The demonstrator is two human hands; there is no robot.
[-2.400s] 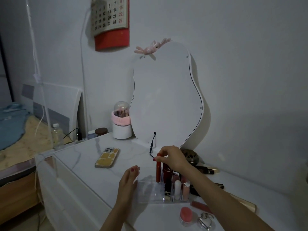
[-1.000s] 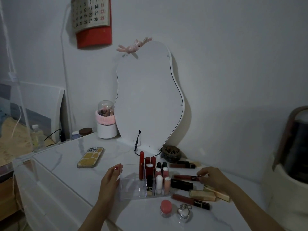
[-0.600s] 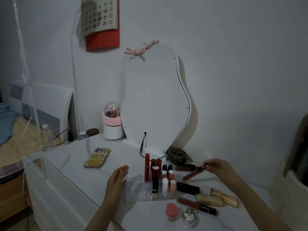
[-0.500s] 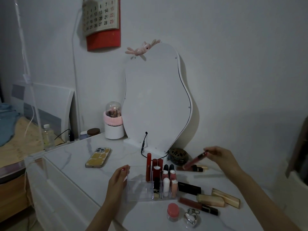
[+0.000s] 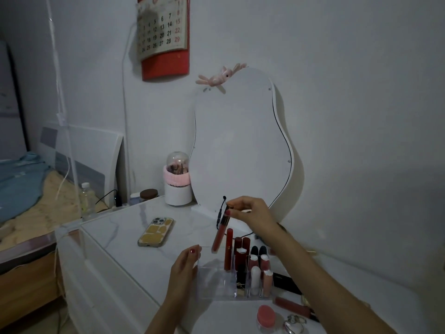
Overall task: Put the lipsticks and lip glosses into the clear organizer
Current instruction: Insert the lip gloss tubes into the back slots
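Observation:
The clear organizer [image 5: 212, 283] stands on the white marble dresser top; its right compartments hold several upright lipsticks and glosses [image 5: 243, 259]. My left hand [image 5: 184, 268] rests against the organizer's left side. My right hand [image 5: 250, 213] pinches the dark cap of a red lip gloss [image 5: 219, 233], which hangs nearly upright, tilted, above the organizer's back left part. More tubes lie on the dresser to the right: a black one [image 5: 287, 284] and a reddish one [image 5: 292, 307], partly hidden by my right forearm.
A phone in a yellow case [image 5: 156, 232] lies left of the organizer. A wavy white mirror [image 5: 240, 150] leans on the wall behind, with a pink-banded brush holder [image 5: 177, 182] beside it. A pink jar [image 5: 266, 318] and a heart-shaped trinket [image 5: 295, 326] sit at the front.
My right hand picked up the red lip gloss from the right side of the dresser and carried it left, over the organizer. My left hand has stayed at the organizer's side.

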